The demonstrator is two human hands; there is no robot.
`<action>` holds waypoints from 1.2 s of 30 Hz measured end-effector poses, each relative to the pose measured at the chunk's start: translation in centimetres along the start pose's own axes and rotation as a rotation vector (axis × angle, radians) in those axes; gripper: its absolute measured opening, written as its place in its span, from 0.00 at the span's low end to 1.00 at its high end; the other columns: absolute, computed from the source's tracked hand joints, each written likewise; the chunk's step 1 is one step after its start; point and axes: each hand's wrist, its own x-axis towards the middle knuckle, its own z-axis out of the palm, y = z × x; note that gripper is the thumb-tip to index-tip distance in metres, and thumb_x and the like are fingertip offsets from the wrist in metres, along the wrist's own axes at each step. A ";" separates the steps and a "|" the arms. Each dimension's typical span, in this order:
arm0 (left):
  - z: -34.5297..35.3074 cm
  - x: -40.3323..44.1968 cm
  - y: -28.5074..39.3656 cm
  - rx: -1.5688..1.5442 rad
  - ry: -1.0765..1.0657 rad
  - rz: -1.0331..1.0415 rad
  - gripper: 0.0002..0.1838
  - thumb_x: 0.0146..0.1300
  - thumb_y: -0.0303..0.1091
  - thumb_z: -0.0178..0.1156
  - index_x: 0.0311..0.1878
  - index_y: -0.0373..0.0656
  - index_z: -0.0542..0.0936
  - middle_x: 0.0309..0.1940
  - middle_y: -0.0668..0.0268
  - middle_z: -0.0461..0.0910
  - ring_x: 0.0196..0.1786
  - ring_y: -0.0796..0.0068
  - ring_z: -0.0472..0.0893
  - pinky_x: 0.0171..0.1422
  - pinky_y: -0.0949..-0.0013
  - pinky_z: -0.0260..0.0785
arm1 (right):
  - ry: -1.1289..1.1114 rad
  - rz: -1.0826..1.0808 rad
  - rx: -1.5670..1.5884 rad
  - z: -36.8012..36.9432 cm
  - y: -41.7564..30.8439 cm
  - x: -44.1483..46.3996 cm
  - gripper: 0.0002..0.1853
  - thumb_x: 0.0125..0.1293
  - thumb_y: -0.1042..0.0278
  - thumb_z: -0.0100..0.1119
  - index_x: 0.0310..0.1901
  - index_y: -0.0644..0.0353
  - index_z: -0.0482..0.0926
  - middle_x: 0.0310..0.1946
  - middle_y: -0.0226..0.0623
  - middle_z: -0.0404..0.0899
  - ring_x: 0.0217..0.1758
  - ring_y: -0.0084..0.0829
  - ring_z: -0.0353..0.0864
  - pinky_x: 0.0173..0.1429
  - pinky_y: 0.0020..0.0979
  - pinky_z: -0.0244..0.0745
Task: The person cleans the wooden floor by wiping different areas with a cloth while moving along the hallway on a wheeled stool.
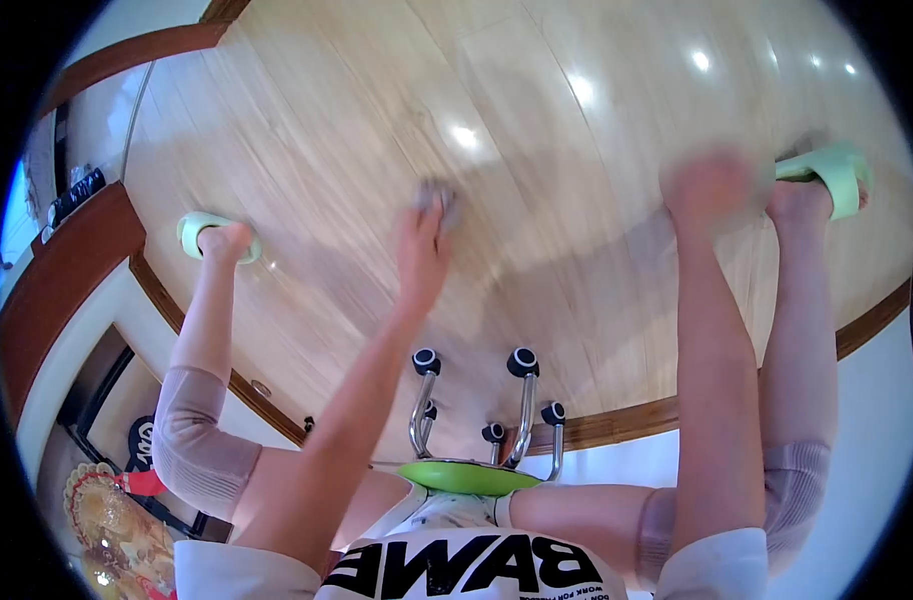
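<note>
My left hand [423,255] reaches down to the pale wood-look floor [536,230], its fingers closed on a small greyish cloth [441,203] pressed against the boards. My right hand [711,188] is out to the right near a green slipper [834,178]. Motion smears it, so its fingers and anything in them cannot be made out. Both arms stretch forward between my spread legs. Under me is a low stool with a green seat [466,477] and chrome legs on wheels [522,362].
My other foot wears a green slipper [191,235] at left. A brown wooden edge [76,290] curves along the left side, with a dark cylindrical object [76,197] by it. Wooden skirting [616,425] runs along the wall behind the stool. A patterned round-edged item [111,520] is at lower left.
</note>
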 end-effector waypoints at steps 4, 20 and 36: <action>0.4 -7.0 -0.2 -0.262 0.101 -0.449 0.29 0.61 0.21 0.59 0.68 0.44 0.76 0.49 0.54 0.73 0.51 0.54 0.75 0.57 0.56 0.71 | -0.037 0.021 -0.057 -0.4 0.1 0.2 0.16 0.67 0.58 0.56 0.51 0.57 0.78 0.52 0.39 0.78 0.54 0.40 0.78 0.56 0.44 0.72; 3.3 12.7 12.8 -0.895 0.303 -0.308 0.20 0.71 0.26 0.58 0.65 0.38 0.72 0.52 0.61 0.72 0.43 0.72 0.80 0.34 0.67 0.81 | 0.198 0.258 0.593 -4.6 -1.0 0.7 0.19 0.64 0.63 0.55 0.57 0.55 0.78 0.60 0.48 0.70 0.62 0.52 0.69 0.65 0.57 0.62; 6.8 8.5 13.0 0.006 0.222 -0.456 0.20 0.61 0.29 0.61 0.55 0.34 0.69 0.52 0.45 0.74 0.57 0.41 0.75 0.60 0.45 0.68 | 0.232 0.289 0.619 -5.3 -1.8 1.3 0.20 0.64 0.65 0.56 0.58 0.54 0.75 0.62 0.46 0.67 0.61 0.53 0.66 0.63 0.56 0.61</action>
